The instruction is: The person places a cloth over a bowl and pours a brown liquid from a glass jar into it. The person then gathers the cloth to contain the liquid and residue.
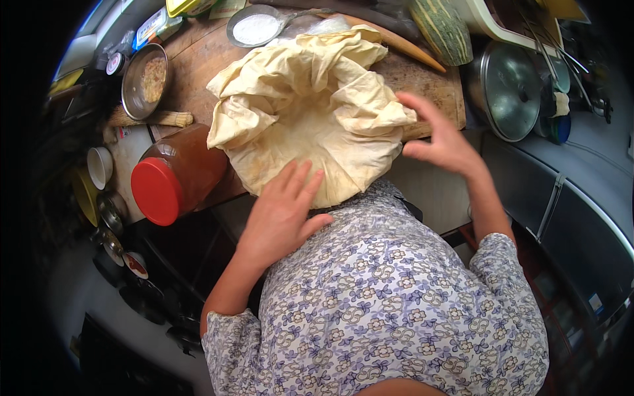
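Note:
A large cream cloth (312,133) lies before me, bunched into a thick ring of folds around a shallow hollow. Whatever supports it underneath is hidden. My left hand (285,210) rests its fingertips on the cloth's near side, palm down, with the thumb apart. At the right edge of the folds, my right hand (443,138) has its thumb and fingers spread; the fingertips are at the cloth, and I cannot tell whether they press on it. Neither hand is closed around anything.
Left of the cloth a red-lidded jar (157,190) of brown contents leans at the edge of the wooden board (190,54). Behind are a metal bowl of chopped food (130,81), a dish of white powder (255,29), a rolling pin (401,43) and a green squash (441,32). A metal lid (512,91) stands right.

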Motion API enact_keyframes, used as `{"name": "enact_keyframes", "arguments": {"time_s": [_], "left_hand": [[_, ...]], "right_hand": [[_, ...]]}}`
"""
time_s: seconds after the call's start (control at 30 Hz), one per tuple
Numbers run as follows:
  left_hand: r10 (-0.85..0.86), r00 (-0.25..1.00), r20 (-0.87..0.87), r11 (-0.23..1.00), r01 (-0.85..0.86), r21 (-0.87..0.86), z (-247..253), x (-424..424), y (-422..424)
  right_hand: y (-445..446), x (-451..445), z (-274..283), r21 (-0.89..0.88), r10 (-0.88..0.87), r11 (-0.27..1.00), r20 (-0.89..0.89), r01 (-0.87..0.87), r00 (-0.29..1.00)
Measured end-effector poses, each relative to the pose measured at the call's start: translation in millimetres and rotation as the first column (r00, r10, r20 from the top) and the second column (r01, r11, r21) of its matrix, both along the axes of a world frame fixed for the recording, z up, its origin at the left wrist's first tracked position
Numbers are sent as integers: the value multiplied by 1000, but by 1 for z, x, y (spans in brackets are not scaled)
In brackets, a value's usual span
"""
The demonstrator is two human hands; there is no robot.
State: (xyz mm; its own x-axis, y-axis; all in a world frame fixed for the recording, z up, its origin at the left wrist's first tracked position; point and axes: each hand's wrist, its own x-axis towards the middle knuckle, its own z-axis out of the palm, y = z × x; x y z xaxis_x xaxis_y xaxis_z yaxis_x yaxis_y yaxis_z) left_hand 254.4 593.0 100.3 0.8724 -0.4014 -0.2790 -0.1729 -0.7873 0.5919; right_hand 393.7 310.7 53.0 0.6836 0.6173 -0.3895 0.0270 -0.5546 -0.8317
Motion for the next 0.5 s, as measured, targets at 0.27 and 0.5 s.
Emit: {"name": "enact_keyframes", "arguments": {"time_s": [0.27, 0.5], "left_hand": [[-208, 959, -194, 962, 236, 135, -50, 6, -16], [-319, 878, -356, 919, 378, 109, -105, 26, -6]], "right_hand": [[0, -49, -68, 13, -149, 985, -428, 172, 891], [-5, -36, -74, 169, -315, 905, -348, 390, 883]]}}
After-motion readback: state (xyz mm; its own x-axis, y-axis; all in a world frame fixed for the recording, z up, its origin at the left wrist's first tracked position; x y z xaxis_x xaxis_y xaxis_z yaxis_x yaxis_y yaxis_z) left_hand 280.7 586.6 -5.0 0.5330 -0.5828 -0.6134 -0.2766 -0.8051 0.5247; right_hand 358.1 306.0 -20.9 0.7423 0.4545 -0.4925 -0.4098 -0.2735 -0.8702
